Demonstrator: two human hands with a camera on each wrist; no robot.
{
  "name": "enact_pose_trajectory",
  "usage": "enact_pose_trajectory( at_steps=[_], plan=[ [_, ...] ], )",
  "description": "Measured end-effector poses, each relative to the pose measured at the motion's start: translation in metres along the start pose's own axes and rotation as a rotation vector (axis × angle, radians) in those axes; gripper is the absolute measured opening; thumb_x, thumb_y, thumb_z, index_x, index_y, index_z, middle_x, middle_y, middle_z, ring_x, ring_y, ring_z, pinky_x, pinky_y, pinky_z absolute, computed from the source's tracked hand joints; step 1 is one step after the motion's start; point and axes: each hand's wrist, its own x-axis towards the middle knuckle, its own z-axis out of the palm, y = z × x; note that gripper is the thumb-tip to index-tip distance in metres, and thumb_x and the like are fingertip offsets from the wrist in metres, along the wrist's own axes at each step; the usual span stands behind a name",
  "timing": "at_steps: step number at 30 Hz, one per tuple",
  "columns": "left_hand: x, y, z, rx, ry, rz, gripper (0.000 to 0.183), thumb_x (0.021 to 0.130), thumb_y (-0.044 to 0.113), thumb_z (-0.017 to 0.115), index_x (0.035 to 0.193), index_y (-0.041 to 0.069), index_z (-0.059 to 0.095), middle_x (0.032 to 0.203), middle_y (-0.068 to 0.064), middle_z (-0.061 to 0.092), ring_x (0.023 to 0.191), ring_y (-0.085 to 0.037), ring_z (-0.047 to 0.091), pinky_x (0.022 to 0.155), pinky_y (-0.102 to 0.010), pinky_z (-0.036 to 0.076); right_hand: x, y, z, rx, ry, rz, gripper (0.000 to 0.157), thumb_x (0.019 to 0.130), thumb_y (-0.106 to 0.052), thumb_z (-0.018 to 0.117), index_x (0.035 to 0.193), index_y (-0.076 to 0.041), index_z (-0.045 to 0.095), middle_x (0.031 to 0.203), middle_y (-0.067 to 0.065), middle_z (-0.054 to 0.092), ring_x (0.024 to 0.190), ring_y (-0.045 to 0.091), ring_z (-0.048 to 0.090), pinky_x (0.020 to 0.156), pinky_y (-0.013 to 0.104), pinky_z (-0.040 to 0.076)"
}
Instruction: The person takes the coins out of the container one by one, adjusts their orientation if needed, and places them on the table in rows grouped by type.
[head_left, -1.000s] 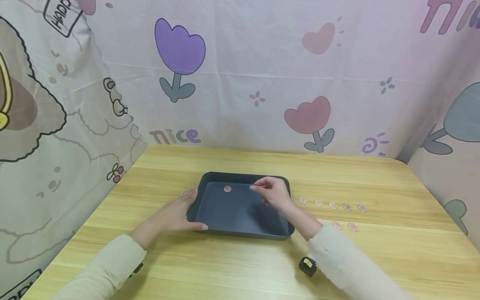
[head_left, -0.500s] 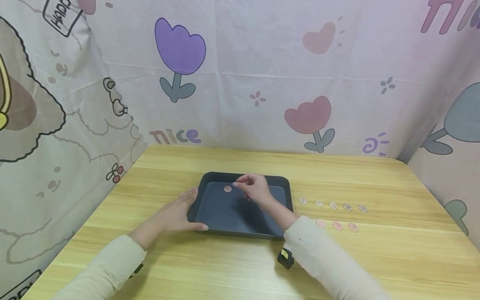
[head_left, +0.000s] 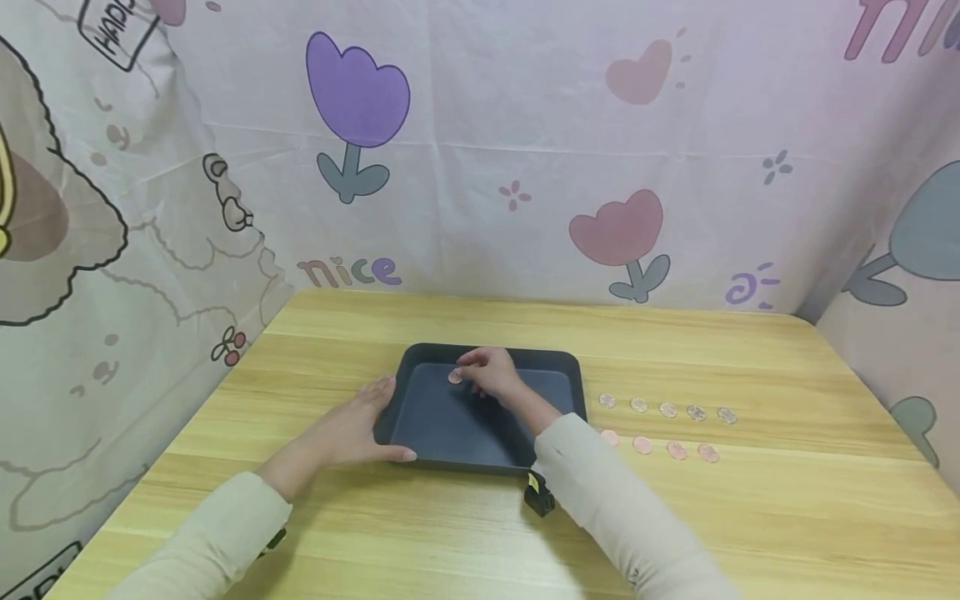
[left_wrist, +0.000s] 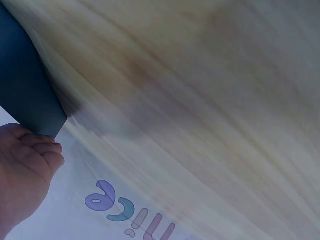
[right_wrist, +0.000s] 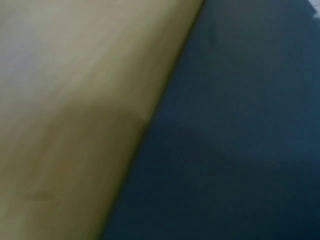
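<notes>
In the head view, a copper-coloured coin [head_left: 454, 377] lies near the far left part of a dark rectangular baking tray [head_left: 420, 417]. My right hand [head_left: 491, 372] reaches over the tray, its thumb and index fingertips at that coin and slightly apart. The fingertips partly cover the coin's right edge. My left hand [head_left: 352, 425] holds the tray's left side, thumb along the near rim. In the left wrist view, the fingers [left_wrist: 35, 150] of this hand bend against the tray's wall [left_wrist: 30, 80]. Only tray and table show in the right wrist view.
To the right of the tray, several silver-coloured coins [head_left: 667, 410] form a row on the wooden table [head_left: 787, 517]. Nearer, a row of copper-coloured coins [head_left: 677, 450] runs alongside. A black wrist camera [head_left: 538, 497] sits at my right sleeve. Patterned cloth [head_left: 480, 108] hangs behind the table.
My right hand has moved left across the tray until its fingertips are at the coin. More of the copper row now shows from behind the right arm. The left hand stays put.
</notes>
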Motion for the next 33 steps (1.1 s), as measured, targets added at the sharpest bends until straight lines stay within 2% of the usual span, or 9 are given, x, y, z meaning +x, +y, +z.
enact_pose_trajectory(
  at_steps=[6, 14, 24, 33],
  plan=[
    [0.000, 0.000, 0.001, 0.001, 0.006, 0.005, 0.117, 0.064, 0.074, 0.057, 0.143, -0.002, 0.016, 0.149, -0.021, 0.019, 0.135, -0.040, 0.021, 0.106, -0.054, 0.028, 0.007, 0.001, 0.005, 0.002, -0.019, 0.102, 0.028, 0.080, -0.011, 0.067, 0.106, -0.002, 0.065, 0.073, 0.008, 0.064, 0.046, 0.011, 0.045, 0.041, 0.020, 0.040],
    [0.000, 0.000, 0.001, 0.000, 0.022, 0.030, 0.115, 0.065, 0.071, 0.059, 0.142, -0.004, 0.018, 0.148, -0.022, 0.020, 0.135, -0.040, 0.021, 0.107, -0.053, 0.027, 0.012, 0.005, 0.010, -0.008, -0.054, 0.145, 0.034, 0.082, -0.011, 0.064, 0.115, -0.002, 0.061, 0.066, 0.001, 0.059, 0.043, 0.009, 0.042, 0.040, 0.020, 0.037],
    [0.001, -0.002, 0.003, 0.002, 0.016, 0.026, 0.115, 0.065, 0.072, 0.058, 0.142, -0.003, 0.017, 0.148, -0.022, 0.021, 0.136, -0.039, 0.022, 0.106, -0.053, 0.029, 0.011, 0.007, 0.012, -0.039, -0.041, 0.121, 0.029, 0.082, -0.012, 0.065, 0.110, -0.001, 0.063, 0.058, 0.001, 0.054, 0.040, 0.009, 0.039, 0.036, 0.020, 0.033],
    [0.001, -0.003, 0.004, -0.002, 0.017, 0.019, 0.115, 0.065, 0.072, 0.058, 0.142, -0.003, 0.017, 0.148, -0.022, 0.020, 0.136, -0.040, 0.021, 0.106, -0.052, 0.028, 0.009, 0.007, 0.015, -0.190, -0.042, 0.061, 0.021, 0.080, -0.013, 0.068, 0.097, -0.002, 0.066, 0.057, -0.001, 0.053, 0.041, 0.010, 0.041, 0.038, 0.021, 0.034]
  ],
)
